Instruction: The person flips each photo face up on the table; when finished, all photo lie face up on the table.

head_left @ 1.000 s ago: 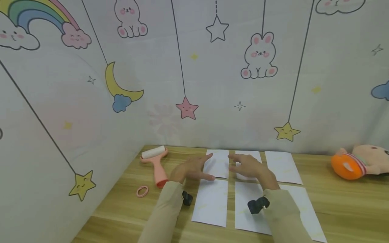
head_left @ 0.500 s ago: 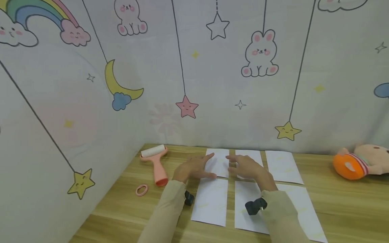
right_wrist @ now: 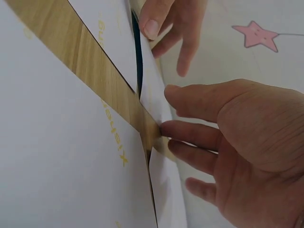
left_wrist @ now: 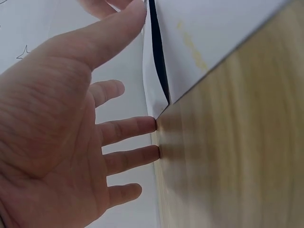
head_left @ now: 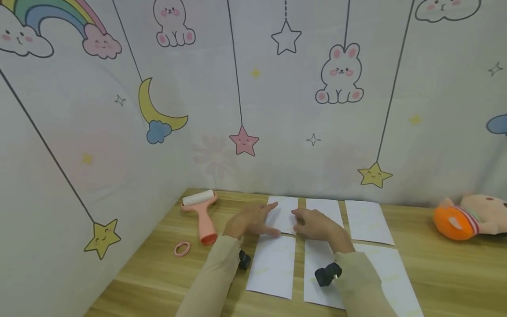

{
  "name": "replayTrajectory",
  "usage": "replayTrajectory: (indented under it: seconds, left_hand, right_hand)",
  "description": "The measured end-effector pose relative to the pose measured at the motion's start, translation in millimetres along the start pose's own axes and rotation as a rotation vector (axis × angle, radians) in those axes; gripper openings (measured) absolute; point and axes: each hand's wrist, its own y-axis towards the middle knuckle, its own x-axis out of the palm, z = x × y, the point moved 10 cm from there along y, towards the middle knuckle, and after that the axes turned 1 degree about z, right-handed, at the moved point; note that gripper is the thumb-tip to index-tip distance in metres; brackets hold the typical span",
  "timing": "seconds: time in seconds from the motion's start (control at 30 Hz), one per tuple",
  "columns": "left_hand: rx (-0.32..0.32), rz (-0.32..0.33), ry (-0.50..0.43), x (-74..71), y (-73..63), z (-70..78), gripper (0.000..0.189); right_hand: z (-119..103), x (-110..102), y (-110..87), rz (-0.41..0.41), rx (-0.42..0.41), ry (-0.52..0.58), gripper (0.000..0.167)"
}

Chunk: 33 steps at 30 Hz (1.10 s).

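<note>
White sheet between two loose hands

White paper lies near the back edge of the wooden surface (head_left: 146,286): this back-left sheet (head_left: 283,213) stands at the end of one of two rows. At its left edge is the left hand (head_left: 252,219), fingers straight and spread, thumb well apart — they grip nothing. At its right edge is the right hand (head_left: 317,224), fingers slightly bent and parted from the thumb, likewise without a hold. Whether any fingertip touches the paper, I cannot tell. A dark strip (left_wrist: 158,52) shows along the sheet's near edge. Near the surface's back left corner lie a pink roller (head_left: 205,220) and a pink ring (head_left: 176,251); a plush toy (head_left: 455,223) rests by the back edge, toward the right.
</note>
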Motion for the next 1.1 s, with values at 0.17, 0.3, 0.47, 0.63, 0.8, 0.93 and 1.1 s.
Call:
replayTrajectory:
  seconds: [0.17, 0.3, 0.47, 0.63, 0.8, 0.93, 1.1]
  left_hand:
    - [-0.003, 0.0, 0.008, -0.2, -1.0, 0.6, 0.093]
    - [0.004, 0.007, 0.019, -0.3, -0.5, 1.5, 0.092]
    - [0.034, 0.054, 0.018, -4.6, 2.4, 4.0, 0.089]
    - [0.037, 0.064, 0.027, -5.5, 5.2, 3.8, 0.09]
    - [0.037, 0.051, 0.044, -3.2, 6.3, 4.9, 0.091]
    - [0.03, 0.052, 0.045, -2.4, 4.8, 5.2, 0.091]
    - [0.021, 0.058, 0.036, -3.2, 4.5, 4.2, 0.092]
  right_hand:
    - [0.2, 2.6, 1.3, -0.018, 0.018, -0.003, 0.05]
    - [1.5, 4.2, 1.4, -0.028, 0.037, -0.011, 0.051]
    - [4.3, 5.9, 2.5, -0.042, 0.051, -0.01, 0.051]
    - [5.6, 5.4, 2.5, -0.048, 0.051, 0.005, 0.052]
    - [4.6, 6.4, 2.4, -0.067, 0.056, 0.027, 0.053]
    - [1.6, 7.4, 2.2, -0.077, 0.049, 0.022, 0.053]
    - [0.5, 7.1, 2.2, -0.07, 0.048, 0.019, 0.054]
